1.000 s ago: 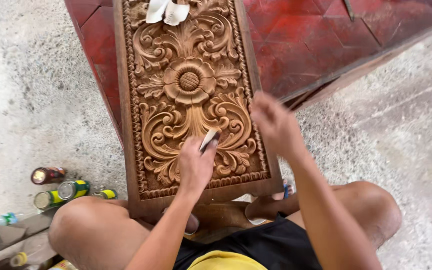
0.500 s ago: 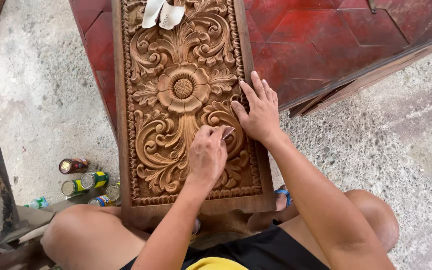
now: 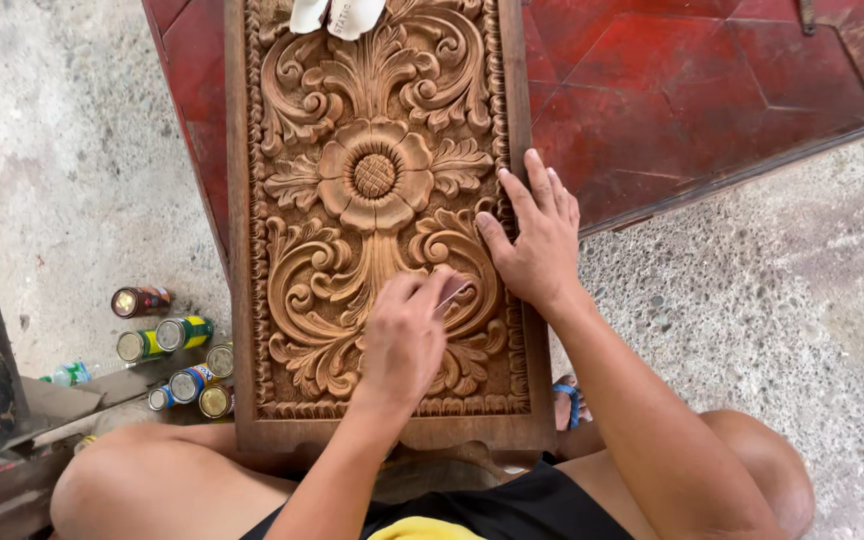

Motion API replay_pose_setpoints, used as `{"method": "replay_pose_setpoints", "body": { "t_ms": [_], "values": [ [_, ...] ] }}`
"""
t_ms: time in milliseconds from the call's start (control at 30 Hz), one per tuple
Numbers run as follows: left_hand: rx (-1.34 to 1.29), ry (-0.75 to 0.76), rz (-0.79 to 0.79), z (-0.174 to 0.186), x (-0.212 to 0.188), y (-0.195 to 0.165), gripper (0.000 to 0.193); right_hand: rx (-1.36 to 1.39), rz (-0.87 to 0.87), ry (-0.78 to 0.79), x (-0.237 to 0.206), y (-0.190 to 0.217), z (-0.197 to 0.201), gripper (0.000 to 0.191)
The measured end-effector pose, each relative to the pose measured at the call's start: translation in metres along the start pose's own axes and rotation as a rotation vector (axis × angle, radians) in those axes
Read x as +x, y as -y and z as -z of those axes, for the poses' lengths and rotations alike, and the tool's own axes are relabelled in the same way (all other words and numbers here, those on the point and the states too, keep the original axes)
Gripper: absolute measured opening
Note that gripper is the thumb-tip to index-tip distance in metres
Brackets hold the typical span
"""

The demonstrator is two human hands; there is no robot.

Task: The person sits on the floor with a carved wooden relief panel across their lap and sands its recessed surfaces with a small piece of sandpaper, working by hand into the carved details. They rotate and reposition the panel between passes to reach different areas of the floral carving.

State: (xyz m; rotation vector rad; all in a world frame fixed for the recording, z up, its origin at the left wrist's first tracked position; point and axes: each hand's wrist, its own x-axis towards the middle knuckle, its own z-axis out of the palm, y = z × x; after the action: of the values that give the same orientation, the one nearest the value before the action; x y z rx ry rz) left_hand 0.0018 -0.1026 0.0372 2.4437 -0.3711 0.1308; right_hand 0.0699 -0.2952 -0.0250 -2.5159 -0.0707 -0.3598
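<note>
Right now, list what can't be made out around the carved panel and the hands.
- Head view, carved wooden panel: far end cut off by the top edge.
- Small flat piece in the left hand: mostly covered by fingers; kind unclear.
- Scrollwork under the right hand: hidden.
- Cans: labels too small.

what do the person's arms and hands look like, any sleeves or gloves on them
Both arms are bare from the hands up as far as the frame shows: no sleeves in view. The left hand and right hand wear no gloves. No rings, watch or wristband can be seen. Nails look short and plain.
</note>
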Motion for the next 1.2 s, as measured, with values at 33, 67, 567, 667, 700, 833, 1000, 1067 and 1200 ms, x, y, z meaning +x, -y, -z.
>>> {"method": "replay_pose_setpoints", "body": {
  "t_ms": [33, 67, 567, 667, 700, 833, 1000, 1067, 1200],
  "values": [
    [0.005, 0.012, -0.043, -0.001, 0.002, 0.001, 0.038, 0.001, -0.003, -0.008, -0.001, 0.000, 0.000, 0.058],
    [0.009, 0.015, -0.077, -0.003, 0.005, 0.001, 0.035, 0.001, 0.005, -0.010, 0.000, 0.000, -0.001, 0.058],
    [-0.065, 0.065, -0.013, -0.003, -0.003, 0.003, 0.037, -0.007, 0.032, -0.036, 0.001, 0.009, 0.006, 0.056],
    [-0.073, 0.059, -0.026, 0.006, -0.006, 0.005, 0.043, -0.043, 0.021, -0.021, 0.000, 0.007, 0.003, 0.056],
    [-0.080, 0.038, -0.040, 0.007, -0.005, 0.005, 0.045, -0.028, 0.020, -0.028, 0.000, 0.006, 0.003, 0.055],
    [-0.083, -0.057, -0.111, -0.003, 0.006, 0.003, 0.034, -0.031, 0.037, -0.026, 0.000, 0.006, 0.002, 0.055],
    [-0.073, -0.067, -0.017, -0.016, 0.004, -0.002, 0.030, -0.033, 0.025, -0.032, 0.000, 0.008, 0.004, 0.056],
    [-0.067, 0.026, 0.044, -0.011, -0.002, -0.002, 0.027, -0.039, 0.031, -0.050, 0.002, 0.010, 0.005, 0.056],
    [0.098, 0.243, 0.030, 0.006, -0.006, 0.002, 0.021, -0.037, 0.016, -0.023, 0.004, 0.013, 0.007, 0.056]
  ]
}}
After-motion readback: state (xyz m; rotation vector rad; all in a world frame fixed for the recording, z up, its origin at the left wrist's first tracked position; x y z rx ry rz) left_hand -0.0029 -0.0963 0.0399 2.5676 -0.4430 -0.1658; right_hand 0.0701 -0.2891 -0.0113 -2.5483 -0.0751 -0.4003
